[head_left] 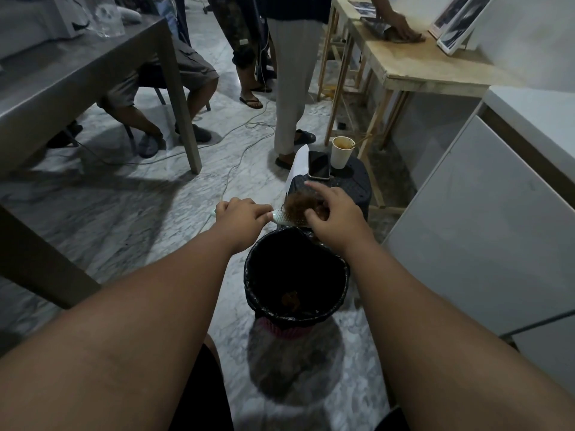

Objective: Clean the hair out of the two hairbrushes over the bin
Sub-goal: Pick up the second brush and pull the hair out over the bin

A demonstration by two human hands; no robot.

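Observation:
My left hand (241, 214) grips the handle of a pale green hairbrush (287, 219), held level just beyond the far rim of the bin. A thick clump of brown hair (300, 204) sits on the brush head. My right hand (331, 209) is over the brush head, its fingers curled into the clump. The bin (253, 275) stands on the floor below, lined with a black bag, and a small tuft of brown hair (291, 299) lies at its bottom. No second hairbrush is in view.
A dark stool (357, 185) behind the bin carries a phone (319, 164), a paper cup (341, 152) and a white sheet. A grey table (62, 85) stands at the left, a white cabinet (485, 231) at the right, a wooden table (413, 62) at the back. People's legs and cables occupy the floor beyond.

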